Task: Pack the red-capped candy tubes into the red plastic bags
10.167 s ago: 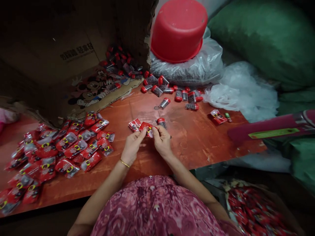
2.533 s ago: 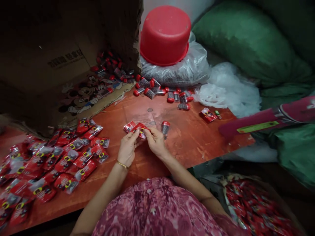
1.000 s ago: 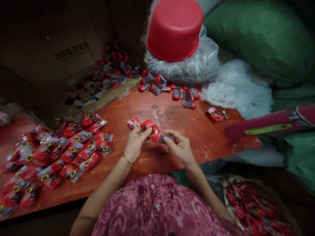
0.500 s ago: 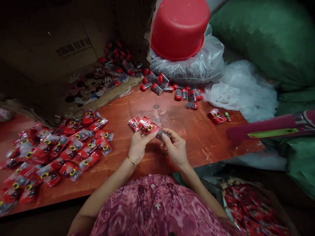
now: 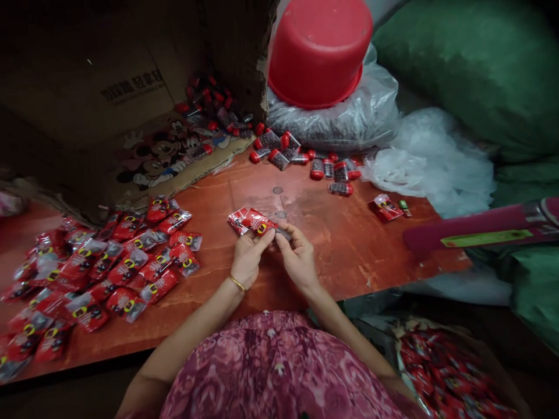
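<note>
Over the middle of the red table (image 5: pixel 340 244), my left hand (image 5: pixel 247 262) pinches a small red printed packet (image 5: pixel 259 222). My right hand (image 5: pixel 298 260) is closed on the end of a small clear vial (image 5: pixel 283 234) that sits mostly inside that packet's mouth. A second red packet (image 5: pixel 238 220) lies on the table just left of the held one. Both hands are close together, fingertips nearly touching.
Several filled red packets (image 5: pixel 100 267) cover the table's left. Loose red-capped vials (image 5: pixel 305 160) lie at the back, some inside a tipped cardboard box (image 5: pixel 131 116). An upturned red tub (image 5: pixel 321 49) sits on a plastic bag (image 5: pixel 336 125). A pink roll (image 5: pixel 480 230) juts in at right.
A second ago my right hand held a red-capped vial beside the packet. The vial has since gone into the packet, and my right hand has moved left to meet the left hand.
</note>
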The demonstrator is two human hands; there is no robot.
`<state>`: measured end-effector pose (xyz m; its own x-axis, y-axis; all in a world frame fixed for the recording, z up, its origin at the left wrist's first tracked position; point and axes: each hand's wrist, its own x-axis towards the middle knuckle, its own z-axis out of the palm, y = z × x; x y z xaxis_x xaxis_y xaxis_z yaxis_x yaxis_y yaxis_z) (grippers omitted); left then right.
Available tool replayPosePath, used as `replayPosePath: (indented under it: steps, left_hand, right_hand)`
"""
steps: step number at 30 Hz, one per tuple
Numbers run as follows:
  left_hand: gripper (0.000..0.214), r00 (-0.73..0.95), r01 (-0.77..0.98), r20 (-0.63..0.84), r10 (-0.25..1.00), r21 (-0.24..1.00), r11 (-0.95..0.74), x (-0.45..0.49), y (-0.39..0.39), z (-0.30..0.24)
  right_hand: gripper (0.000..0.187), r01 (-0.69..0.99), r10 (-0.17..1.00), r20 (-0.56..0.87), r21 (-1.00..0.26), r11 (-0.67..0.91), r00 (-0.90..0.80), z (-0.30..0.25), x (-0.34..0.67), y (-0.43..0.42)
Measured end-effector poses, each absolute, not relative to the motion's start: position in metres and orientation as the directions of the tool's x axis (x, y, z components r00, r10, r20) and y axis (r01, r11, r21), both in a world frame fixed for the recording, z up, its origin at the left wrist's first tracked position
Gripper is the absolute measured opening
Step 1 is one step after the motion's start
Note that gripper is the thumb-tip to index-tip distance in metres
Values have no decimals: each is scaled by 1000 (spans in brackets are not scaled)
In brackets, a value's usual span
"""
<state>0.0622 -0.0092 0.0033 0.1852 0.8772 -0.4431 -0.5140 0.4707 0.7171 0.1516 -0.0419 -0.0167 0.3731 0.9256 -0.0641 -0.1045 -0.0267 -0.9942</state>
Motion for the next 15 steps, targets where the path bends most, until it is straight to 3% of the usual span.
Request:
replayPosePath:
  steps: [3,10,15]
  left_hand:
    - [30,155,-541,-428,890,717,439,56,-2,7]
    - [30,217,-508,-443,870,709,488,49,-3,5]
    - [32,309,-487,-493,813,653,581,25,0,6]
  right_hand:
    - [36,-166,962,-67,-986,-23,264,-18,159,-41]
    - [22,-82,975,-12,-997,6,221,-18,159,-27]
    - [22,146,992,68,-988,52,107,-22,149,-4]
